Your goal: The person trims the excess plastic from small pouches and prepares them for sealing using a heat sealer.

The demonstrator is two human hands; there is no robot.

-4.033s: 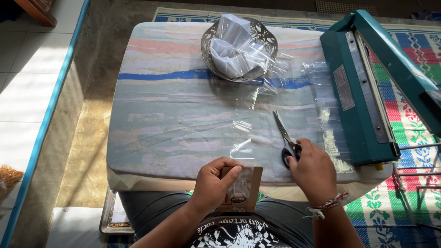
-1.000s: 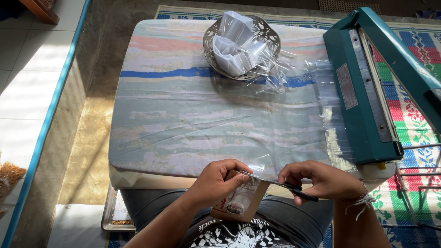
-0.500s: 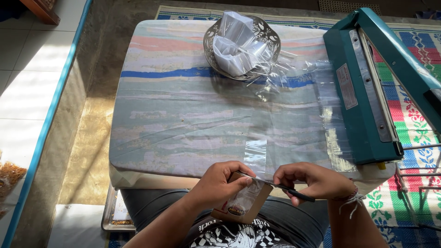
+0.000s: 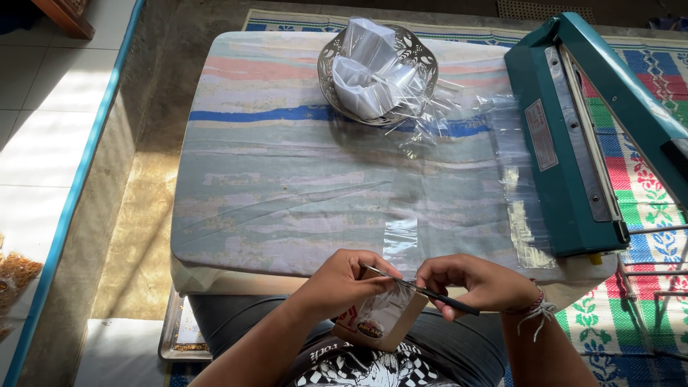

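Head view, left hand (image 4: 342, 283) gripping clear-windowed brown pouch (image 4: 380, 319), right hand (image 4: 479, 281) holding scissors (image 4: 423, 289)

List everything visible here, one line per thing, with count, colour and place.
small brown cardboard pouch with clear window: one, brown, held over the lap
thin black tool: one, black, across the pouch top
perforated silver metal bowl: one, silver, far side of board
clear plastic bags: several, clear, in the bowl
teal heat sealer: one, teal, right edge of board
striped cloth-covered board: one, pastel, centre
left hand: grip on pouch
right hand: grip on tool
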